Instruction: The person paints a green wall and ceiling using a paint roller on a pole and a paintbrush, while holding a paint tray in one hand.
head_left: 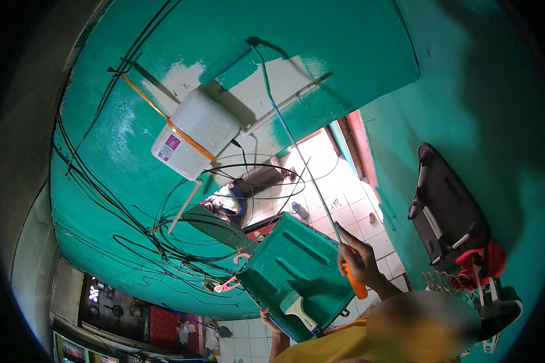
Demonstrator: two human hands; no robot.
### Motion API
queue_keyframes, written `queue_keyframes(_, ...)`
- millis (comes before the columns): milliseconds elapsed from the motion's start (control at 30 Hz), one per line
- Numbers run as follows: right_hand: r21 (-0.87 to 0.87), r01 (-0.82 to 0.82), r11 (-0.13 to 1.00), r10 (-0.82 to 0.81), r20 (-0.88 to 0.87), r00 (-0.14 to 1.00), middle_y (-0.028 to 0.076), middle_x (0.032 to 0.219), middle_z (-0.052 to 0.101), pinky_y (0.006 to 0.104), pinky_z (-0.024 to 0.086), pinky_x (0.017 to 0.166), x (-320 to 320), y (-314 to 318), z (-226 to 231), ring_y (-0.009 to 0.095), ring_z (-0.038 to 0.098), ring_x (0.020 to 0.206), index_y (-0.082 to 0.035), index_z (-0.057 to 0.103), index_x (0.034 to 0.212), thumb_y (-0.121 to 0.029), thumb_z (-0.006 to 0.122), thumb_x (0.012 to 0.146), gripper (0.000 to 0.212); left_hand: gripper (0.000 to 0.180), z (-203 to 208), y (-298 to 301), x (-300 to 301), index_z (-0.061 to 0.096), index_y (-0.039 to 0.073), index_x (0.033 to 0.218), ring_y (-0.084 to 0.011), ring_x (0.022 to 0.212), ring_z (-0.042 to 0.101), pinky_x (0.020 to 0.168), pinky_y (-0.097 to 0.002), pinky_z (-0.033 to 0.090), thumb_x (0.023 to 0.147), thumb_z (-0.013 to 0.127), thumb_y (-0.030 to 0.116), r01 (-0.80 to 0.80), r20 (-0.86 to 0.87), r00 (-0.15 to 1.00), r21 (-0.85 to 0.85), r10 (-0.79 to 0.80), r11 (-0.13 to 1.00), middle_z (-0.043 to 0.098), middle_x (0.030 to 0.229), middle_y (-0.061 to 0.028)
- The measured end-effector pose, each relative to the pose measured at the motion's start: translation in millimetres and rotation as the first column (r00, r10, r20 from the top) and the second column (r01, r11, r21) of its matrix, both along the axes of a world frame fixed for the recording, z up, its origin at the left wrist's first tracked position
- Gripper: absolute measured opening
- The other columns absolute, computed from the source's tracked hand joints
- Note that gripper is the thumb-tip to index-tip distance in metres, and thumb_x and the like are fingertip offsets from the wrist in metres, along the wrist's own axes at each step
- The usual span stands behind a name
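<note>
My right hand is closed around the orange handle of a long paint roller. Its roller head, coated in green, lies against the upper wall, at the edge of a white patch in the green paint. At the lower middle, my left hand grips the near left edge of a paint tray, with most of the fingers hidden. The tray is tilted and smeared with green paint. A paintbrush with a pale handle rests inside it.
A white perforated box with antennas hangs on the wall by an orange strap, close left of the roller. Loops of black cable and a pink hanger hang left of the tray. A dark folded frame hangs on the right wall.
</note>
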State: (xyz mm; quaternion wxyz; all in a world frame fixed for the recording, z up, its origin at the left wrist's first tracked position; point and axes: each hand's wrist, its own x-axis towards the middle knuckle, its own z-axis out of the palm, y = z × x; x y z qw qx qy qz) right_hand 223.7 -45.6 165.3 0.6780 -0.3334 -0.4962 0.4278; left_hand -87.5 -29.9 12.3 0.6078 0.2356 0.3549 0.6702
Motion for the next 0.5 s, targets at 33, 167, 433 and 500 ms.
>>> queue_keyframes(33, -0.044, -0.003, 0.999, 0.003, 0.006, 1.000, 0.002, 0.056, 0.047, 0.0223, 0.040, 0.044, 1.2, -6.6, -8.3, 0.007, 0.044, 0.044, -0.010, 0.030, 0.139, -0.016, 0.040, 0.095, 0.046, 0.038, -2.7, -1.5, -1.0, 0.056, 0.002, 0.097, -0.0260, 0.089, 0.055, 0.081, -0.0359, 0.044, 0.069, 0.052, 0.028, -0.006, 0.002, 1.000, -0.009, 0.006, 1.000, 0.060, 0.097, -0.0106)
queue_keyframes(167, -0.180, 0.035, 0.983, -0.027, 0.049, 0.998, 0.001, 0.048, 0.046, 0.0256, 0.041, 0.042, 11.0, -30.4, -14.7, 0.009, 0.045, 0.040, -0.006, 0.030, 0.139, -0.022, 0.040, 0.094, 0.049, 0.037, -6.3, 1.0, 9.3, 0.056, 0.002, 0.096, -0.0256, 0.089, 0.055, 0.081, -0.0354, 0.044, 0.069, 0.052, 0.027, -0.012, 0.066, 0.998, -0.012, 0.013, 1.000, 0.060, 0.096, -0.0103)
queue_keyframes(433, 0.120, 0.174, 0.977, -0.185, 0.095, 0.978, 0.004, 0.047, 0.044, 0.0241, 0.038, 0.042, 35.9, -7.5, 26.1, 0.011, 0.044, 0.038, -0.001, 0.027, 0.138, -0.021, 0.038, 0.096, 0.048, 0.032, -38.9, 8.2, 2.6, 0.056, 0.003, 0.093, -0.0216, 0.084, 0.053, 0.079, -0.0316, 0.042, 0.070, 0.053, 0.025, 0.018, 0.151, 0.988, -0.032, -0.013, 0.999, 0.059, 0.090, -0.0072)
queue_keyframes(500, 0.121, 0.174, 0.977, -0.183, 0.073, 0.980, 0.004, 0.047, 0.043, 0.0240, 0.038, 0.041, 33.3, -3.4, 27.4, 0.010, 0.044, 0.037, -0.001, 0.029, 0.137, -0.020, 0.039, 0.095, 0.047, 0.031, -53.1, 10.7, -2.2, 0.056, 0.003, 0.091, -0.0207, 0.083, 0.053, 0.078, -0.0306, 0.042, 0.070, 0.053, 0.024, -0.004, 0.155, 0.988, -0.037, 0.010, 0.999, 0.058, 0.088, -0.0069)
